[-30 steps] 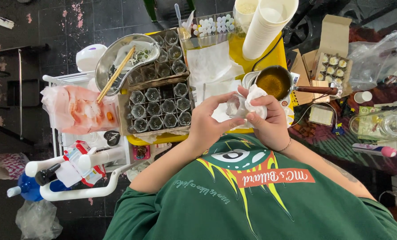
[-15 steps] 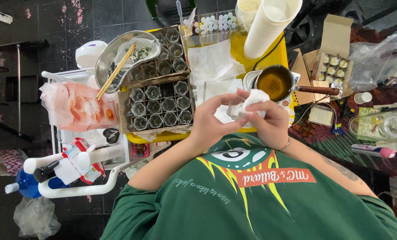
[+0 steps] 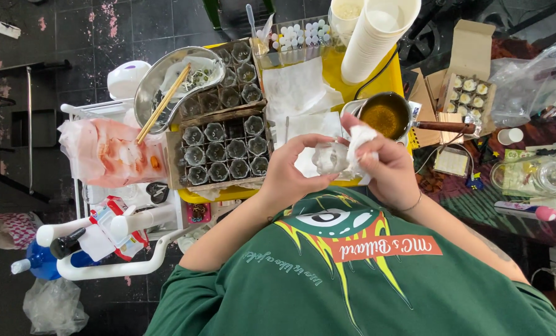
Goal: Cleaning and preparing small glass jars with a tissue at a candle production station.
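Left hand raised in front of chest, wrist bent, fingers curled in a closed grip round a small clear glass jar, held over the near edge of the yellow desk. Right hand just beside it, fingers pinched tight on a wad of white tissue touching the jar's side; thin band on that wrist. Directly beyond the hands: small pan of amber liquid, wooden handle pointing right. Left of hands, cardboard tray gridded with empty glass jars, second tray behind it, a metal bowl with chopsticks overlapping it. White paper sheets in the middle of the desk. Tall stack of white paper cups at far side, clear box of small white-capped bottles next to it. Open brown carton with round white pieces on the right. Pink plastic bag off the left edge. Desk crowded; only free room is the small gap under the hands.
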